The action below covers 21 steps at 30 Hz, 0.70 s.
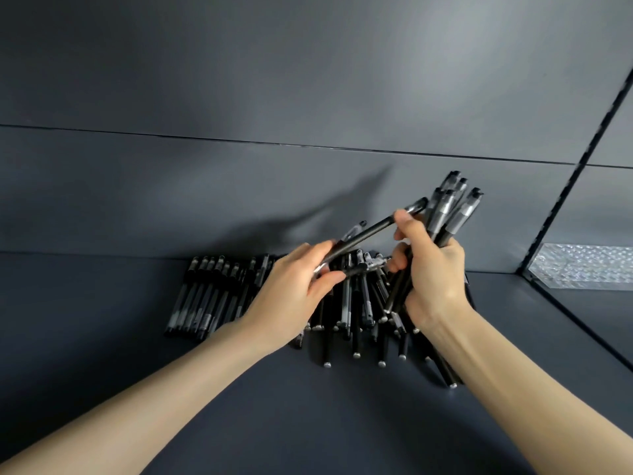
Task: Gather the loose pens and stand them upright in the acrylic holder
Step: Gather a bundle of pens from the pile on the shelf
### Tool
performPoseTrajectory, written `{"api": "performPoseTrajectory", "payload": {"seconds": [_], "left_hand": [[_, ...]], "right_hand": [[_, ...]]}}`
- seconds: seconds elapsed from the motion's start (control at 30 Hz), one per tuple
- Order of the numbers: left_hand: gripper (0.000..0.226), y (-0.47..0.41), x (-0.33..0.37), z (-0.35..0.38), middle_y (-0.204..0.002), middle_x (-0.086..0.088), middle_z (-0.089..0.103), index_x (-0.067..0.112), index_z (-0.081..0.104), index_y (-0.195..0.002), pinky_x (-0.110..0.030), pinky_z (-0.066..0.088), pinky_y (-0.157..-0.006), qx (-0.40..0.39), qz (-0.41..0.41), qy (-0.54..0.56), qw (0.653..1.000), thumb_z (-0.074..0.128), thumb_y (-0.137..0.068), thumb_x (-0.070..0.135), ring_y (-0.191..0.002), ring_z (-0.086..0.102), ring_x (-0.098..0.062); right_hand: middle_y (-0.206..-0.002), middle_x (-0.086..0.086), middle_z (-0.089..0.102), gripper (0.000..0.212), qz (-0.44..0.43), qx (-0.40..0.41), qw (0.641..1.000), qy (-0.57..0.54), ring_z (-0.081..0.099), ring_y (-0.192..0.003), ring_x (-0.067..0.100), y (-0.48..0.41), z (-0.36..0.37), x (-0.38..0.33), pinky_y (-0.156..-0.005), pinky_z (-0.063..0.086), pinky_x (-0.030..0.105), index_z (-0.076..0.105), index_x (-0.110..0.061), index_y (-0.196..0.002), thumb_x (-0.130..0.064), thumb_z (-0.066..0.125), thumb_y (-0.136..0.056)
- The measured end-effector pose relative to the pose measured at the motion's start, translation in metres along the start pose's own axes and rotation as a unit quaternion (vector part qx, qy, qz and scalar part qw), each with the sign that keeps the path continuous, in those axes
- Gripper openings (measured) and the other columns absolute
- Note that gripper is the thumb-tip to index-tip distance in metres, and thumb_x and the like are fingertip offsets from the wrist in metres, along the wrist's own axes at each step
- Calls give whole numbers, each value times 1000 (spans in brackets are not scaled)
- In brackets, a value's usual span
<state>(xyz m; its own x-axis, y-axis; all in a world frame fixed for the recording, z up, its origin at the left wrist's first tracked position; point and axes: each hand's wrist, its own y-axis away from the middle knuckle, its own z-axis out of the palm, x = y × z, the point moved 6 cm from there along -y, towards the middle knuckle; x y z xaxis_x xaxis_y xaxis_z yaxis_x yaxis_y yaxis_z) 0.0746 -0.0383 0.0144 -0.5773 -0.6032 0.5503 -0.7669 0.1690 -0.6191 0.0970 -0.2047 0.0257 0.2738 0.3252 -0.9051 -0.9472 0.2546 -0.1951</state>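
Observation:
A heap of several loose black pens (356,320) lies on the dark shelf against the back wall. A neater row of pens (205,296) lies to its left. My right hand (431,269) grips a bundle of several pens (448,207), caps up, tilted to the right. My left hand (298,282) pinches one black pen (370,234) by its lower end. That pen slants up to the right, and its cap end touches my right thumb. The clear acrylic holder (582,265) sits at the far right, beyond a vertical divider.
The dark grey back wall (308,97) stands close behind the pens. A dark vertical divider edge (561,197) separates this bay from the holder's bay on the right. The shelf surface (308,406) runs toward me in front of the heap.

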Motion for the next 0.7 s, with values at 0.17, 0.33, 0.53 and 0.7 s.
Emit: {"api": "performPoseTrajectory", "payload": {"seconds": [0.17,0.33,0.53,0.7], "left_hand": [[22,-9,-21,-20,-69,5,58,15,62,-113,-13,36,-58,57,-102,42,992,58,-93,20,-54,46,-1],[14,-7,-22,-11,-62,5,51,14,60,-91,-13,28,-40,52,-196,256,945,49,-98,20,-42,33,-2],[32,-7,-13,1,-55,10,29,-7,50,-100,-18,22,-39,-16,-202,290,935,47,-98,24,-42,24,-5],[15,-8,-28,-15,-63,11,49,10,55,-97,-22,31,-52,-44,-162,101,981,44,-98,20,-49,40,-1]], "right_hand": [[-76,6,64,11,14,32,999,-25,41,-49,12,-6,-12,-4,-43,34,22,47,-14,-85,-16,57,-90],[-57,0,54,16,61,-58,996,29,39,-46,12,3,8,13,-42,34,22,42,-14,-79,-16,48,-93],[-55,-2,44,21,72,-157,984,51,41,-50,12,10,25,20,-52,39,25,49,-14,-73,-16,57,-92],[-63,7,55,13,141,-208,968,-14,53,-53,17,20,34,29,-57,53,31,53,-8,-84,-17,57,-93]]}}
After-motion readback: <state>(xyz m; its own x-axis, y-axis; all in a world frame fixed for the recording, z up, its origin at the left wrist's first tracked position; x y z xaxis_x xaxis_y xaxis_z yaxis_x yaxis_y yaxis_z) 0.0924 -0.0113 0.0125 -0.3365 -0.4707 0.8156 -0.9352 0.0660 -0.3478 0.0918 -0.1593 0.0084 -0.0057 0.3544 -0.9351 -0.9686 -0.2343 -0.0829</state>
